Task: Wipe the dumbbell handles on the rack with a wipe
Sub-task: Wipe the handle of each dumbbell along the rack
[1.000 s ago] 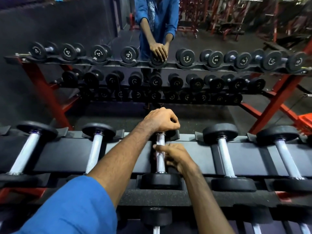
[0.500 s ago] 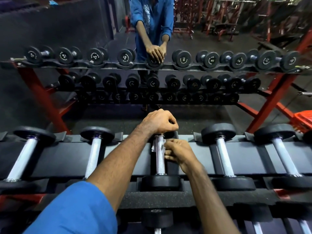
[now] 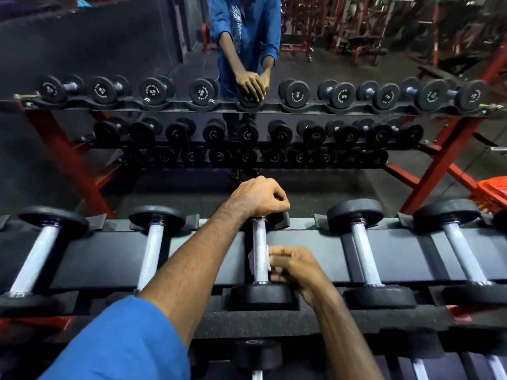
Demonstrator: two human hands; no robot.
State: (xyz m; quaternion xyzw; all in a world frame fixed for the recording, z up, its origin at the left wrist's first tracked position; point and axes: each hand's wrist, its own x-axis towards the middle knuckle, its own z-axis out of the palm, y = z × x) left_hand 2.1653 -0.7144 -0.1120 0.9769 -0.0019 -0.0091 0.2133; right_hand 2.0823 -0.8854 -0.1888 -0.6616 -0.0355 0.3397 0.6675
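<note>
The middle dumbbell [image 3: 260, 259] lies on the rack's top shelf [image 3: 109, 256], its silver knurled handle pointing away from me. My left hand [image 3: 259, 197] grips the far black head of this dumbbell from above. My right hand [image 3: 295, 267] holds a small white wipe [image 3: 253, 260] wrapped around the lower part of the handle, just above the near head [image 3: 262, 296]. Only a sliver of the wipe shows on the handle's left side.
Other dumbbells lie on both sides, one to the left [image 3: 149, 253] and one to the right [image 3: 366, 257]. A mirror ahead reflects the rack and a person in a blue shirt [image 3: 247, 37]. A lower tier holds another dumbbell [image 3: 256, 355]. Red frame legs [image 3: 439, 165] stand beyond.
My right hand has slid the wipe down the handle toward the near head, after moving up it half a second ago. My left hand stays on the far head.
</note>
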